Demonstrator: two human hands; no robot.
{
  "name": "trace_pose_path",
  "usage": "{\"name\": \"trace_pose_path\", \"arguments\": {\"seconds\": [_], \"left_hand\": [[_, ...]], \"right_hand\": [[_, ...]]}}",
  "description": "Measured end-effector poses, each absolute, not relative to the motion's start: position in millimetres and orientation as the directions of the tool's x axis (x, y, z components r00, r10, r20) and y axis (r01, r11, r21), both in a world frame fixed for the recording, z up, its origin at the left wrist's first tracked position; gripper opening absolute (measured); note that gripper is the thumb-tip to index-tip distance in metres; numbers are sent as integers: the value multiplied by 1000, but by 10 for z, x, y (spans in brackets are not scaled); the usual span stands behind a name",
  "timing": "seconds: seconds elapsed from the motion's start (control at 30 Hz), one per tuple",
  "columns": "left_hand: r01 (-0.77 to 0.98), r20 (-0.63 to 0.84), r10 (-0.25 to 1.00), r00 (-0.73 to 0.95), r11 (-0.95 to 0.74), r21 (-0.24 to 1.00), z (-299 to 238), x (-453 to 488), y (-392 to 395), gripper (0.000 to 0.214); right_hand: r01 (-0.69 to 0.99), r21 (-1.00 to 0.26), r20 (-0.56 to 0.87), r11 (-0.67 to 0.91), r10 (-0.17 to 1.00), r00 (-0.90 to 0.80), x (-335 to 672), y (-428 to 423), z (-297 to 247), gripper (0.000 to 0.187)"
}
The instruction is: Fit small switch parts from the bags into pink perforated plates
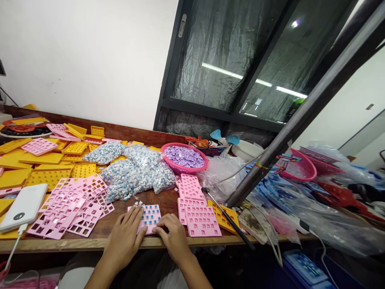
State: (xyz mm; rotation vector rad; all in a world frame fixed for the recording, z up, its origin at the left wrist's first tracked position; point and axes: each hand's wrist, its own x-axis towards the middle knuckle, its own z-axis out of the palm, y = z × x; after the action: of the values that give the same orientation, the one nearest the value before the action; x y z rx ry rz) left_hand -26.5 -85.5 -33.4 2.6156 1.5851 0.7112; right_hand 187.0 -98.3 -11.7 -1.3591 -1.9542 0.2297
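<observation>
A pink plate [149, 216] is pinned flat on the surface [90, 241] between the left hand [126, 237] and right hand [173, 235]. Fingers are laid open on it, not clenched.

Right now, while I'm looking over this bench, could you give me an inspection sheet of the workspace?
Surface: wooden table, largely covered.
Job's things: pink plate part-filled with blue switches, at the near edge.
Clutter: loose pink grids, yellow trays, bags of switches, pink basket of purple pieces, stacked pink plates, black rod.
Hands: left hand lies flat on the pink plate; right hand curled at its near corner, grip unclear.
Cables: white cable runs from a white power bank over the table's edge.
Surroundings: white wall, dark window behind crinkled film, slanting metal bar.
</observation>
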Motion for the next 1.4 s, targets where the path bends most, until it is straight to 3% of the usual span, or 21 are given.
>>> {"name": "trace_pose_path", "arguments": {"seconds": [0.17,0.33,0.53,0.73,0.83,1.03,1.13,1.23,1.33,1.4], "left_hand": [[841,381,844,378,-485,240,-352,-250,-848,56],[802,364,855,370,-492,339,-381,-291,-837,59],[717,364,864,346,-494,491,-397,-535,-677,78],[714,298,841,452,-541,443,-218,-679,-484,101],[722,302,822,482,-569,395,-102,-590,-490,93],[729,429,788,441,-594,341,15,-161,-529,76],[732,398,789,468,-599,325,-39,57,-475,76],[751,356,805,473,-581,314,-132,214,-329,73],[763,336,812,478,-573,300,-186,304,-118,74],[756,321,813,486,-575,314,-197,350,19,76]], "right_hand": [[811,-292,504,507,802,-320,1898,-1101,-127,6],[805,-196,468,560,775,-425,2022,-1313,-184,43],[811,-330,475,482,828,-299,2041,-1339,-259,52],[760,-438,498,481,833,-240,2038,-1353,-243,52],[704,-534,527,469,835,-156,2024,-1331,-219,50],[498,-733,606,463,777,170,2026,-1338,-230,36],[571,-722,641,392,689,338,2425,-1385,-253,31],[753,-643,649,143,624,435,3005,-1430,-275,54],[863,-500,525,-75,766,371,3392,-1436,-315,95],[899,-419,446,-128,834,326,3455,-1407,-357,108]]}}
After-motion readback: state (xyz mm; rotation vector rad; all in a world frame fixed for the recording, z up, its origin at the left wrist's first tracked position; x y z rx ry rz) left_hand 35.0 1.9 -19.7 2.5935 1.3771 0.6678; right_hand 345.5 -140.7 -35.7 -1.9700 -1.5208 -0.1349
